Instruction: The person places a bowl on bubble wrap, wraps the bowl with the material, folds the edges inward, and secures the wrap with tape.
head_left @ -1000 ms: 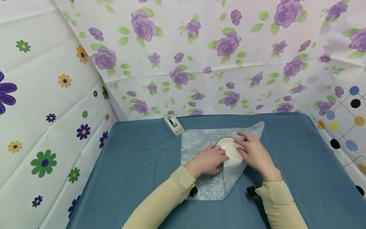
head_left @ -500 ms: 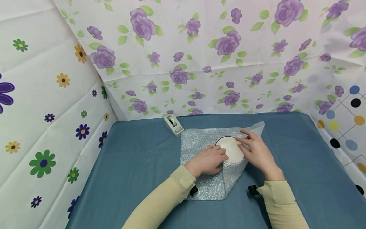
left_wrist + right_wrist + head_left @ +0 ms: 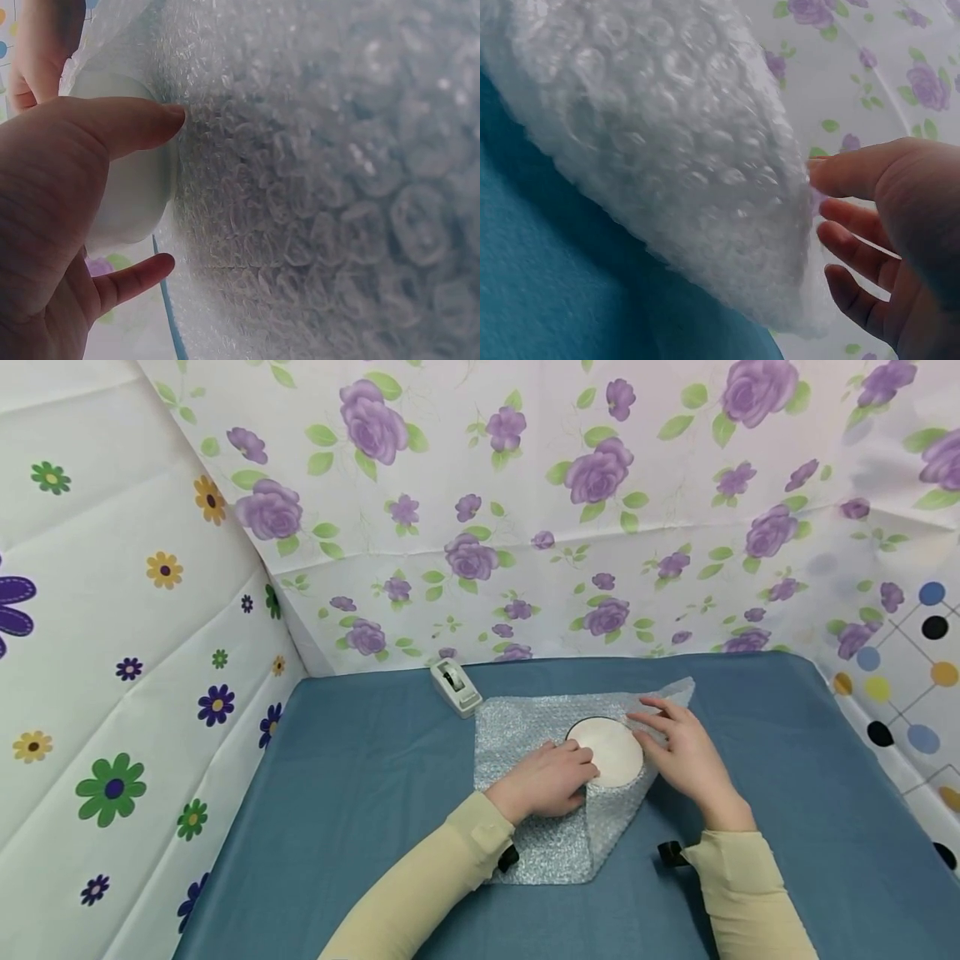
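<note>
A white round bowl (image 3: 615, 752) with a thin dark rim sits on a sheet of bubble wrap (image 3: 517, 727). One corner of the wrap is folded up against the bowl's near side. My left hand (image 3: 543, 779) grips the bowl at its left edge, fingers over the rim and thumb lower down outside; the left wrist view shows that thumb against the white wall (image 3: 135, 191). Beside the bowl's right edge is my right hand (image 3: 686, 756), fingers loosely bent and apart. In the right wrist view its thumb (image 3: 847, 174) is at the wrap's edge, touching or very near it.
A white tape dispenser (image 3: 456, 688) stands at the wrap's far left corner. Blue cloth (image 3: 360, 777) covers the table. Flowered sheets (image 3: 480, 527) hang behind and at the left, and a dotted one (image 3: 900, 693) at the right.
My right hand has drifted right, its fingertips leaving the inside of the bowl's rim for the space beside it. The left hand, bowl and wrap have stayed put.
</note>
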`<control>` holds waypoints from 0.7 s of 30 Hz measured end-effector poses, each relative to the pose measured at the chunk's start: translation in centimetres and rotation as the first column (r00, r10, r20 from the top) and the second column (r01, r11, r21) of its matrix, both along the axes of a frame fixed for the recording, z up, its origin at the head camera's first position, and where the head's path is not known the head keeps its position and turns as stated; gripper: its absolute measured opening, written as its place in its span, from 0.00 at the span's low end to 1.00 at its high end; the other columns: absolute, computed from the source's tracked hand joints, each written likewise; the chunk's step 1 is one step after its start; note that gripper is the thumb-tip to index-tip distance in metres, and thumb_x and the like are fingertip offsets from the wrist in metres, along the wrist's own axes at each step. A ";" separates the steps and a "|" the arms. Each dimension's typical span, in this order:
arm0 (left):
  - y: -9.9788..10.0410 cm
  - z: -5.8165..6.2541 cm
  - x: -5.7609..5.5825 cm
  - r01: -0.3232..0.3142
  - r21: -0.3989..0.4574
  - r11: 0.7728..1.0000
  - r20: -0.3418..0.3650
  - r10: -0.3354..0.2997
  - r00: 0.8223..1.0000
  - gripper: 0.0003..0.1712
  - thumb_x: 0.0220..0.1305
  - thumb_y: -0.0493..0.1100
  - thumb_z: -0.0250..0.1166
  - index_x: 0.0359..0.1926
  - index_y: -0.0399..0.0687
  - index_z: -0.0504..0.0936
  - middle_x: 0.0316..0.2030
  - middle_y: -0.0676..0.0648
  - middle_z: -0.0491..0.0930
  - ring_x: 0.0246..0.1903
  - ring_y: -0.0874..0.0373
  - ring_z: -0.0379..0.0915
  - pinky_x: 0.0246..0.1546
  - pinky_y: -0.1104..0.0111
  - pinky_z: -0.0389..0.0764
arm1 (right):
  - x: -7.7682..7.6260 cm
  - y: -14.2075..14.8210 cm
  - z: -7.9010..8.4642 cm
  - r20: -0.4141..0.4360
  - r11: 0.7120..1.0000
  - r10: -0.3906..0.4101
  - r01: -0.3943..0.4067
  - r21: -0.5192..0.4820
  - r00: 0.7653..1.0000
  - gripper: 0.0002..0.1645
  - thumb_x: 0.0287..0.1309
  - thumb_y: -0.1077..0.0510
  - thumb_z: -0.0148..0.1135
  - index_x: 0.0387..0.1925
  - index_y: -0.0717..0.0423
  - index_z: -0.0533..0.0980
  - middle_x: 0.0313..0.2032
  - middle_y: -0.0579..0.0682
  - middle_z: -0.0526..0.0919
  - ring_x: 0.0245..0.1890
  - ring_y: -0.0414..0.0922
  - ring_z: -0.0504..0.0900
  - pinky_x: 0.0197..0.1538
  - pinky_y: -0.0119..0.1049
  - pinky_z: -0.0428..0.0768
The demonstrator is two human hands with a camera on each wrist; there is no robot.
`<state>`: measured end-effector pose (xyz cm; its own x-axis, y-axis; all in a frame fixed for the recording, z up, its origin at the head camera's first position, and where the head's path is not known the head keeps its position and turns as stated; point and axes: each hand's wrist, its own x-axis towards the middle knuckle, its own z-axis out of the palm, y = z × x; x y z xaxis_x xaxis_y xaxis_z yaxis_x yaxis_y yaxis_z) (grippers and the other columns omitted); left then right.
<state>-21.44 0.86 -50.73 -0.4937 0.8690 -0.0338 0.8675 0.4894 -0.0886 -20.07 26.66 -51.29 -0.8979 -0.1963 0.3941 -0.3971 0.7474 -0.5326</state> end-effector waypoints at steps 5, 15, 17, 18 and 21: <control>-0.2 0.2 0.1 0.006 -0.005 1.000 0.003 -0.006 1.000 0.14 0.78 0.52 0.66 0.60 0.62 0.85 0.50 0.55 0.78 0.50 0.58 0.73 0.46 0.62 0.78 | -0.7 1.2 0.4 0.087 0.977 -0.133 0.145 -0.154 0.987 0.31 0.79 0.56 0.62 0.78 0.57 0.71 0.72 0.64 0.73 0.62 0.65 0.78 0.48 0.60 0.81; 0.0 -0.1 -0.3 -0.012 -0.017 1.000 0.010 0.012 1.000 0.15 0.79 0.53 0.64 0.61 0.62 0.84 0.50 0.55 0.78 0.50 0.58 0.72 0.47 0.61 0.78 | -6.3 5.4 0.8 0.671 0.753 -0.168 0.533 -0.385 0.722 0.58 0.77 0.26 0.45 0.87 0.53 0.37 0.84 0.65 0.45 0.80 0.65 0.56 0.76 0.62 0.64; 0.0 -0.1 -0.2 -0.007 -0.015 1.000 0.008 0.007 1.000 0.14 0.79 0.53 0.64 0.60 0.63 0.84 0.49 0.55 0.78 0.50 0.58 0.72 0.45 0.62 0.77 | -6.9 6.3 0.4 0.733 0.777 -0.121 0.524 -0.350 0.669 0.56 0.79 0.29 0.45 0.87 0.60 0.40 0.83 0.67 0.47 0.79 0.63 0.61 0.75 0.58 0.67; 0.0 -0.1 -0.2 -0.004 -0.014 1.000 0.007 0.004 1.000 0.14 0.79 0.52 0.64 0.60 0.63 0.84 0.49 0.55 0.77 0.49 0.58 0.72 0.44 0.62 0.77 | -7.1 6.7 0.1 0.753 0.786 -0.115 0.523 -0.331 0.648 0.54 0.80 0.32 0.46 0.86 0.63 0.43 0.83 0.68 0.50 0.77 0.60 0.66 0.74 0.54 0.70; 0.0 -0.1 -0.1 0.001 -0.012 1.000 0.004 -0.001 1.000 0.13 0.79 0.52 0.63 0.59 0.63 0.84 0.48 0.56 0.77 0.49 0.59 0.72 0.43 0.63 0.76 | -7.5 7.6 -0.7 0.786 0.793 -0.110 0.530 -0.299 0.608 0.46 0.82 0.40 0.49 0.83 0.67 0.54 0.80 0.67 0.58 0.59 0.45 0.81 0.65 0.41 0.80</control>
